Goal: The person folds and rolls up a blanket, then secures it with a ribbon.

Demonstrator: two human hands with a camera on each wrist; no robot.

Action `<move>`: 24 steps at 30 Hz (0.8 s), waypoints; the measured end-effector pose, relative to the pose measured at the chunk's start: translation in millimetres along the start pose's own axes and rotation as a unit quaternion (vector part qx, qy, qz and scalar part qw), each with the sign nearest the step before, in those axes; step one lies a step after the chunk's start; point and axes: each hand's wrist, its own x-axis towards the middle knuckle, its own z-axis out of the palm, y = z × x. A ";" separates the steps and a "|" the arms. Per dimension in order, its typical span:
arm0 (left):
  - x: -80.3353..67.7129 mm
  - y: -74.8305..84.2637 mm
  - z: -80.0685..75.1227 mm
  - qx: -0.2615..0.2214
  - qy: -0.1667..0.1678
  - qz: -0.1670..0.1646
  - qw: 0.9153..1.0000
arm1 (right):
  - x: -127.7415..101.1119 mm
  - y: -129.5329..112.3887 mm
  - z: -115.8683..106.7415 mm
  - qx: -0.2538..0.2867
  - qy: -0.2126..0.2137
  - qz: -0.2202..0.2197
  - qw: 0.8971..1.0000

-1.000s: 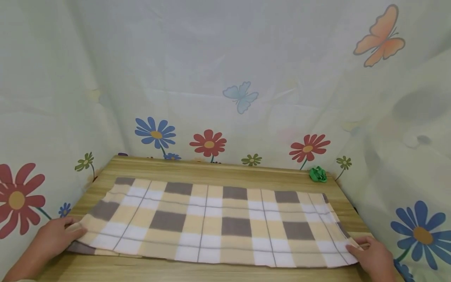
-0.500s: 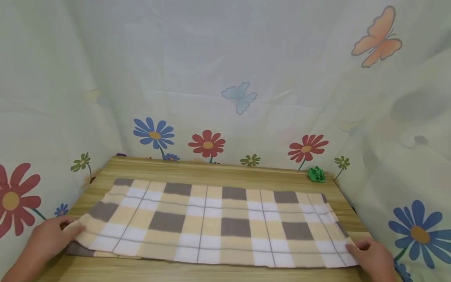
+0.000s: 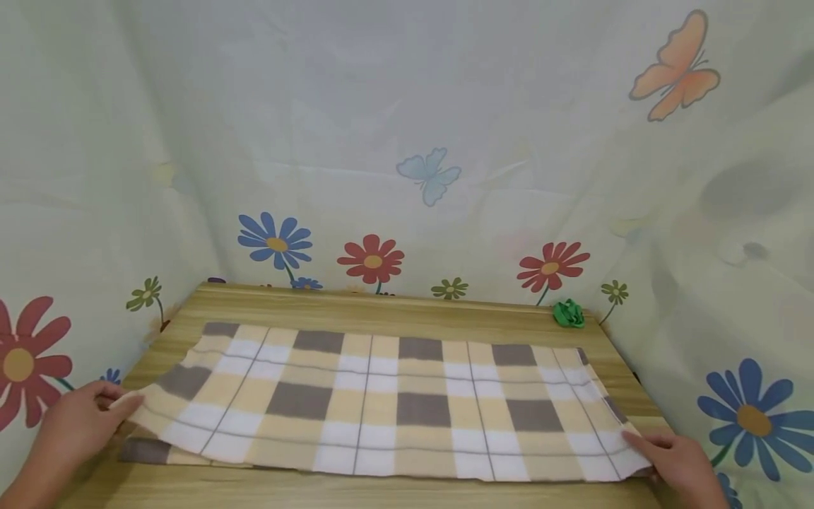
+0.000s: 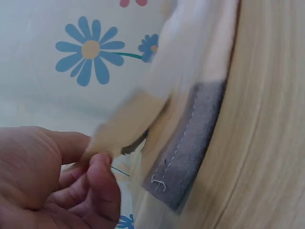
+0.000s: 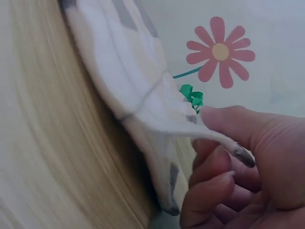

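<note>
Head view: left hand [image 3: 73, 428] and right hand [image 3: 677, 459] pinch the plaid cloth [image 3: 381, 406] corners (green scrap [image 3: 568, 313] lies well behind).

Two bare hands only, no gloves, rings, watches or bands visible. Left hand [image 3: 76, 428] enters from the lower left corner of the head view with a stretch of bare forearm behind it; no sleeve shows there. Right hand [image 3: 680, 463] enters from the lower right corner, cut off at the wrist by the frame edge, no cuff seen. Left wrist view shows the palm, thumb and curled fingers [image 4: 102, 183] close up, nails short and plain. Right wrist view shows thumb and fingers [image 5: 214, 164], the thumbnail short with a dark smudge or worn polish at its tip; too blurred to tell which.
</note>
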 end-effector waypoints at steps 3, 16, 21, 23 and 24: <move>2.7 -5.9 4.6 -0.086 -0.076 -0.055 0.992 | 1.6 1.4 -2.1 0.003 -0.039 -0.002 0.999; 5.1 -13.0 -7.7 -0.321 -0.239 -0.142 0.905 | 5.0 -4.8 -13.0 0.119 -0.109 0.023 0.987; 27.7 3.6 -21.1 -0.418 -0.259 -0.107 0.864 | 14.2 -27.9 -31.1 0.230 -0.156 -0.001 0.961; 40.8 11.8 -24.5 -0.470 -0.264 -0.092 0.837 | 20.1 -41.0 -36.6 0.298 -0.184 -0.014 0.937; 47.4 15.9 -25.6 -0.498 -0.265 -0.079 0.822 | 23.7 -48.2 -38.0 0.338 -0.196 -0.019 0.920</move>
